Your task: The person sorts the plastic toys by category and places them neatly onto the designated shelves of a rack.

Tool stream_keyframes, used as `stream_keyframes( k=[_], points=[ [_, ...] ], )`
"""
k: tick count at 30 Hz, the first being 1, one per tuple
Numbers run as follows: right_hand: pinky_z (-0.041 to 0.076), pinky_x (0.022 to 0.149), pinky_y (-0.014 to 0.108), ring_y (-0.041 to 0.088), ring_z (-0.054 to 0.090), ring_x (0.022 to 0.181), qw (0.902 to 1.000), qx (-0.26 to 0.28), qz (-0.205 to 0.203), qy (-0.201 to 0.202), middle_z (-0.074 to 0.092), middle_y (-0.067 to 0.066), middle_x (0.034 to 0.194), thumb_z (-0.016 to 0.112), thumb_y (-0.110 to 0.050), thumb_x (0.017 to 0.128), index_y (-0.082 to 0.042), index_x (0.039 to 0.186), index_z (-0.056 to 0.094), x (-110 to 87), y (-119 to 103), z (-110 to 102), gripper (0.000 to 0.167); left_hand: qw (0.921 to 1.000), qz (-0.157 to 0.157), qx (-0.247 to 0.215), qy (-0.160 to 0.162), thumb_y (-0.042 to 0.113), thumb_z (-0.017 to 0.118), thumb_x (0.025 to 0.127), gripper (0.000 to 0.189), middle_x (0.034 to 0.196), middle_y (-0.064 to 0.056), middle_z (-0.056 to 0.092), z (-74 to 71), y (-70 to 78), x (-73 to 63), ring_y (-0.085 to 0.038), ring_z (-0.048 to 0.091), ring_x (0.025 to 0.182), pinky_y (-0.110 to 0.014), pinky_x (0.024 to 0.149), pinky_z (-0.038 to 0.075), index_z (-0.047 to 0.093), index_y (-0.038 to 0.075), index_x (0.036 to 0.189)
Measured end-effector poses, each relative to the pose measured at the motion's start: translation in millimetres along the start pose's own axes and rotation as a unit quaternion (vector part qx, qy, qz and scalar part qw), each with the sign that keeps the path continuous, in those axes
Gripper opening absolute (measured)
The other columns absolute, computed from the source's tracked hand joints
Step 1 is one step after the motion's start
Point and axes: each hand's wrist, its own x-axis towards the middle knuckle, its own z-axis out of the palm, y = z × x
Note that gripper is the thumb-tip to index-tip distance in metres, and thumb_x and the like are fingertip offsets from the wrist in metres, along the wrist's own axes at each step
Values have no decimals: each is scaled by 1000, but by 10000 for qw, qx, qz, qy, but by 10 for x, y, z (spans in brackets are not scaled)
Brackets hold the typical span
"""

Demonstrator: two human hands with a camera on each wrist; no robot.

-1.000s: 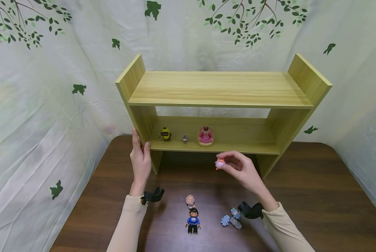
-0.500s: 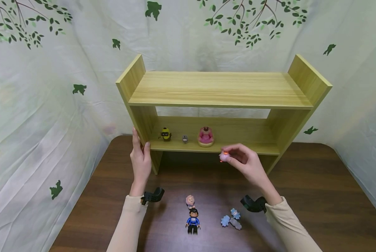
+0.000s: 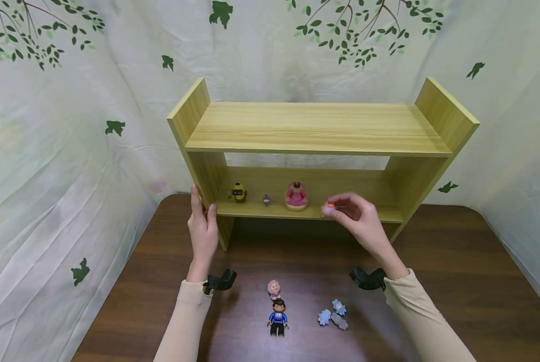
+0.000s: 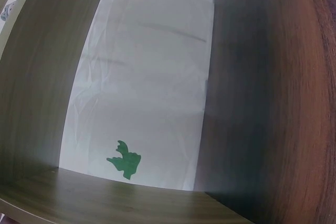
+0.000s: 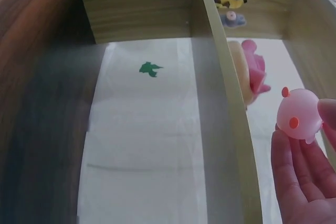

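My right hand (image 3: 362,221) pinches a small round pink toy figurine (image 3: 328,209) with orange parts between thumb and fingers. In the right wrist view, the pink toy figurine (image 5: 299,113) is level with the shelf's middle board, to the side of a seated pink bear figure (image 5: 254,69). The bear figure (image 3: 295,196) stands on that board, with a tiny grey figure (image 3: 266,199) and a yellow figure with black goggles (image 3: 239,193) farther left. My left hand (image 3: 203,234) holds the left side panel of the wooden shelf (image 3: 317,128), thumb at its front edge. The left wrist view shows no hand.
A figure in a blue top (image 3: 277,318) and a pinkish figure (image 3: 274,289) lie on the brown table (image 3: 460,281) in front of the shelf. To their right lie two blue pieces (image 3: 325,317) and a grey one (image 3: 340,322). Behind hangs a leaf-printed cloth (image 3: 256,50).
My right hand has moved up and to the right with the pink toy figurine, from below the middle board's front edge to the board's height. The left hand stays on the shelf panel.
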Motion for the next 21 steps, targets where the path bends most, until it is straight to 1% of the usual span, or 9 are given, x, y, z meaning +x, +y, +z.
stream_keyframes(
  k=[3, 7, 11, 16, 19, 21],
  points=[
    [51, 82, 30, 25, 65, 88, 9999, -57, 118, 84, 63, 22, 108, 64, 8, 87, 6, 109, 63, 38, 8, -24, 22, 10000, 6, -8, 3, 3, 47, 100, 73, 122, -25, 55, 2, -3, -4, -16, 28, 57, -31, 58, 26, 14, 38, 154],
    [52, 79, 32, 26, 66, 87, 9996, -91, 216, 154, 62, 24, 109, 64, 9, 87, 7, 109, 63, 75, 21, -55, 23, 10000, 15, 2, 7, 3, 48, 100, 73, 121, -25, 55, 4, -7, -3, -17, 29, 58, -32, 58, 26, 14, 37, 154],
    [52, 78, 33, 25, 66, 87, 9996, -101, 201, 163, 62, 26, 110, 64, 9, 86, 10, 109, 62, 100, 25, -82, 23, 10000, 9, 36, 7, 4, 48, 100, 72, 115, -25, 56, 3, -7, 4, -20, 31, 59, -34, 59, 27, 13, 37, 154],
    [52, 80, 30, 19, 66, 89, 9996, -138, 176, 195, 62, 24, 109, 64, 6, 88, 9, 109, 63, 120, 27, -102, 22, 10000, -3, 71, 9, 5, 48, 100, 72, 117, -27, 55, 4, -6, 7, -24, 34, 61, -37, 60, 28, 13, 38, 154],
    [51, 80, 30, 20, 65, 90, 9996, -153, 155, 186, 61, 25, 110, 65, 5, 88, 9, 110, 63, 130, 27, -115, 22, 10000, -10, 83, -1, 5, 48, 100, 72, 116, -27, 55, 6, -6, 4, -24, 33, 60, -37, 59, 27, 13, 38, 154],
    [51, 81, 30, 22, 65, 90, 9994, -223, 193, 182, 60, 27, 110, 64, 6, 88, 10, 110, 62, 135, -37, -108, 22, 10000, -7, 84, -3, 5, 48, 100, 72, 115, -27, 55, 8, -7, 3, -23, 33, 60, -36, 59, 27, 13, 38, 154]
  ],
)
